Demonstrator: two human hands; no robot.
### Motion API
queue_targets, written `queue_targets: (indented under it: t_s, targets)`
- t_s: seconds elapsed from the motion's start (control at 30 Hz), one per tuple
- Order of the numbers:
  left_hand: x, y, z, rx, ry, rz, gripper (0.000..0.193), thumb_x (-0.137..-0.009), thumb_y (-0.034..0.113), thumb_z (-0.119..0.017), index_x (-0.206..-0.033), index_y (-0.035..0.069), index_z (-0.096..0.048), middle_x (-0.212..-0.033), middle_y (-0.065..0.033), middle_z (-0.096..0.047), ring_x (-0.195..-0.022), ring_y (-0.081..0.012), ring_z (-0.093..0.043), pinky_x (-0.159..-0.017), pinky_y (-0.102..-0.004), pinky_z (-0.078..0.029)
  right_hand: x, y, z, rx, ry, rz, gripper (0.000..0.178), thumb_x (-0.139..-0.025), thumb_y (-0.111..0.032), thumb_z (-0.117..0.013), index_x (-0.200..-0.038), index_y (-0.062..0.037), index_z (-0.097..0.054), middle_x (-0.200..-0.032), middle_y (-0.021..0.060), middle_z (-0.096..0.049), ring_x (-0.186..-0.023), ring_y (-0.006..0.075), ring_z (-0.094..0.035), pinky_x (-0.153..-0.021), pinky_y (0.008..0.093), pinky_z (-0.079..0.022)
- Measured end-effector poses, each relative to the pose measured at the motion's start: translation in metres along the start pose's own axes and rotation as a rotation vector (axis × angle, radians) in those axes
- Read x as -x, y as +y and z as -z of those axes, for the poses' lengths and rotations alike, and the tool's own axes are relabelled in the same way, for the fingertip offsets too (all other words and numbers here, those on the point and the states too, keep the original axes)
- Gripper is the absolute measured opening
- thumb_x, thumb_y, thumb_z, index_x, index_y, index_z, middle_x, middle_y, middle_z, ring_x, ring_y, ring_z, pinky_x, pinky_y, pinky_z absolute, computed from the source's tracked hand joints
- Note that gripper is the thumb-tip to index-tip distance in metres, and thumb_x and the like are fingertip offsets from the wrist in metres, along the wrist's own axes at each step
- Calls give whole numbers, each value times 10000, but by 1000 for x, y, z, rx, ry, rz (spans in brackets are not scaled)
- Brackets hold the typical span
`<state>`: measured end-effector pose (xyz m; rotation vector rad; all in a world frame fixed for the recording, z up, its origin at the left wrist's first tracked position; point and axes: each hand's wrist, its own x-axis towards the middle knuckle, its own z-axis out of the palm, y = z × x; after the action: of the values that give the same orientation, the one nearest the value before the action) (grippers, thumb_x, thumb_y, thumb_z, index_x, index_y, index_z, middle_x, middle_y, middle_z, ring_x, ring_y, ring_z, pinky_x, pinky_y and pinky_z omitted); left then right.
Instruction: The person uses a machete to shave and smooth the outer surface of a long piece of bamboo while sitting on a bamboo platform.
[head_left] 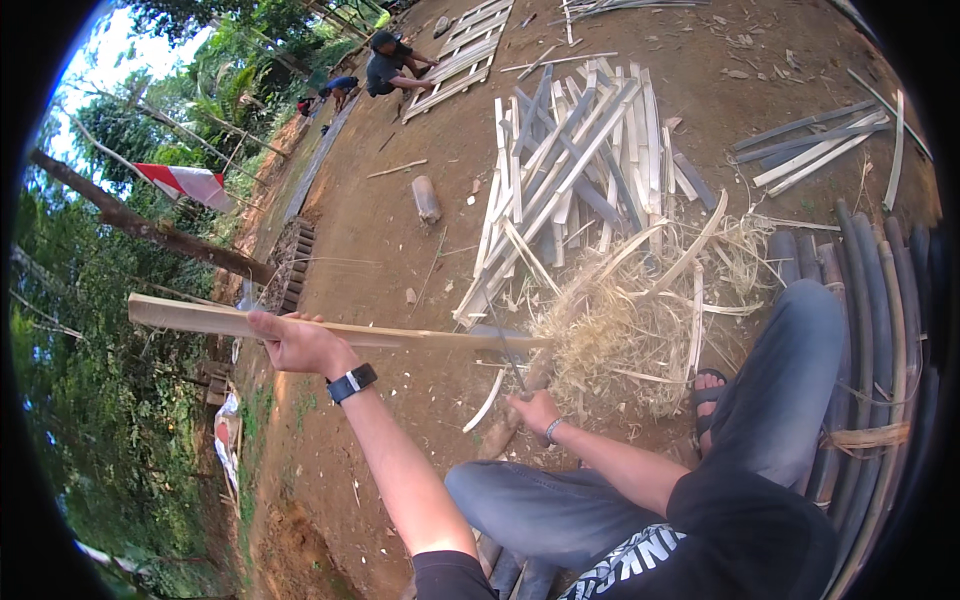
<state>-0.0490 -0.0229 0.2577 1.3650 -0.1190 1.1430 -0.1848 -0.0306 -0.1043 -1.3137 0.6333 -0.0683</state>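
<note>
My left hand (300, 345) is closed round a long split bamboo strip (420, 337), thumb along its upper side. The strip stretches from the left across to a heap of shavings, about level. My right hand (535, 412) is closed round the handle of a long, thin-bladed knife (508, 352). The blade points away from me and crosses the strip near its right end; whether it cuts into it, I cannot tell. Below the strip's right end, a wooden log (500, 432) lies beside my right hand. Pale curled shavings (600, 335) are piled just beyond that hand.
Split bamboo strips (575, 150) lie in a crossed heap ahead, with more strips (815, 150) at far right. Bundled dark bamboo poles (865, 330) flank my right leg. A short cut log (426, 199) lies on the dirt. Another person (392, 68) bends over a slatted frame (470, 45).
</note>
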Motion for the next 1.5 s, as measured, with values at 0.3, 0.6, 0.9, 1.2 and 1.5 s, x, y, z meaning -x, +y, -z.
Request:
queue_targets:
  t_s: [0.3,0.6,0.9,1.2,1.5]
  targets:
    - [-8,-7,-9,-68,-86,62,606,-908,583,-485,-611,55,-511,-550,-20,-447,-510,-156,-437,-506,-308,-373,-2,46,19,134,25,-61,297,-703,-246,-677,-720,50,-654,-635,207,-639,-627,292,-660,-610,376,-507]
    - [-24,-21,-12,194,-388,345,534,-934,602,-381,-671,142,-320,-517,26,-284,-439,-93,-285,-435,-245,-274,-31,58,9,59,-26,-29,257,-719,-194,-656,-630,41,-602,-551,135,-600,-496,209,-580,-503,356,-457]
    - [-34,-33,-9,148,-277,304,548,-932,589,-415,-638,137,-318,-502,21,-265,-403,-93,-269,-391,-256,-253,-17,-6,-3,22,-220,60,252,-729,-194,-681,-668,42,-618,-547,100,-597,-478,193,-566,-485,349,-444]
    - [-25,-24,4,117,-178,284,531,-951,559,-398,-637,138,-319,-487,25,-266,-386,-98,-271,-373,-260,-251,-32,77,52,52,-63,-267,299,-719,-196,-691,-561,37,-589,-509,107,-577,-393,180,-533,-397,330,-428]
    - [-110,52,-12,281,-493,417,535,-924,607,-406,-646,154,-343,-485,50,-266,-368,-79,-282,-361,-243,-249,-35,-138,143,477,-85,244,415,-698,-366,-800,-590,-22,-595,-542,68,-579,-494,143,-545,-494,311,-443]
